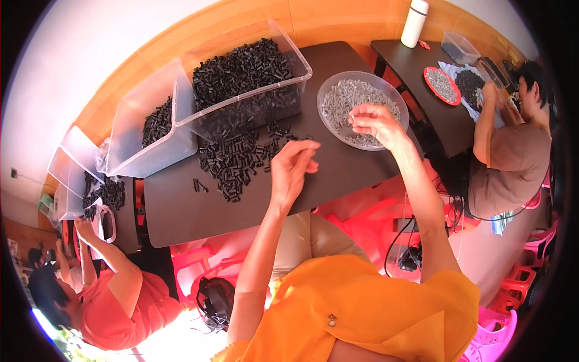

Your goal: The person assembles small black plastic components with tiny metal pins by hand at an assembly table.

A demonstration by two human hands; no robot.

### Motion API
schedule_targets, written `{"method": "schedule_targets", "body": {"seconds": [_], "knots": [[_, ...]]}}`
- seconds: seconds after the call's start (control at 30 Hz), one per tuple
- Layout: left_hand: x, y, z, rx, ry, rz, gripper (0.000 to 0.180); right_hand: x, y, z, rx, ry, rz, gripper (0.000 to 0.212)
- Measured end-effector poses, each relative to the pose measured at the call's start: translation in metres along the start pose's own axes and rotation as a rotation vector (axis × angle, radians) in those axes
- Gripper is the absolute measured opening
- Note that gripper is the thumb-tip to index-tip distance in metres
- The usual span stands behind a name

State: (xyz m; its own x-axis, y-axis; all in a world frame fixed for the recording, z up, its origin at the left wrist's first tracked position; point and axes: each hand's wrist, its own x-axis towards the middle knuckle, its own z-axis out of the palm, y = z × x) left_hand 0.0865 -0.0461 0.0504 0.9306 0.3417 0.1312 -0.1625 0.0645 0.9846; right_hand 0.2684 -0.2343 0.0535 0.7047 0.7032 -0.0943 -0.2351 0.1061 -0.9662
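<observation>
My right hand hangs over a clear round bowl filled with small clear-grey pieces. Its thumb and fingers are pinched together, and whatever is at their tips is too small to make out. Above the dark table, my left hand is raised with its fingers curled together; what they hold, if anything, is hidden. Just left of that hand, a loose pile of short black tubular parts lies on the tabletop. Some clear-grey pieces form a bright heap inside the bowl.
Behind the pile stands a large clear bin of black parts, beside a second bin partly filled. Co-workers sit left and right at other tables. A red plate and a white bottle are on the right table.
</observation>
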Motion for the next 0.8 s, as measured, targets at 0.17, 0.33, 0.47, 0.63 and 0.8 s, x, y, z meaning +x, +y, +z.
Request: {"method": "schedule_targets", "body": {"seconds": [0.17, 0.33, 0.47, 0.63, 0.8], "knots": [[0.057, -0.006, 0.034, 0.078, -0.069, -0.062, 0.016, -0.009, 0.002, 0.015, -0.083, 0.040, -0.108, 0.016], [0.074, -0.011, 0.053, 0.072, -0.157, -0.093, 0.017, -0.011, 0.003, 0.016, -0.111, 0.093, -0.208, 0.016], [0.079, -0.013, 0.062, 0.116, -0.123, -0.069, 0.015, -0.008, 0.008, 0.015, -0.119, 0.141, -0.238, 0.015], [0.080, -0.013, 0.069, 0.171, -0.094, -0.024, 0.012, -0.005, 0.011, 0.014, -0.307, 0.179, -0.313, 0.013], [0.086, -0.018, 0.067, 0.183, -0.097, 0.000, 0.011, -0.009, 0.005, 0.013, -0.094, 0.170, -0.178, 0.009]]}}
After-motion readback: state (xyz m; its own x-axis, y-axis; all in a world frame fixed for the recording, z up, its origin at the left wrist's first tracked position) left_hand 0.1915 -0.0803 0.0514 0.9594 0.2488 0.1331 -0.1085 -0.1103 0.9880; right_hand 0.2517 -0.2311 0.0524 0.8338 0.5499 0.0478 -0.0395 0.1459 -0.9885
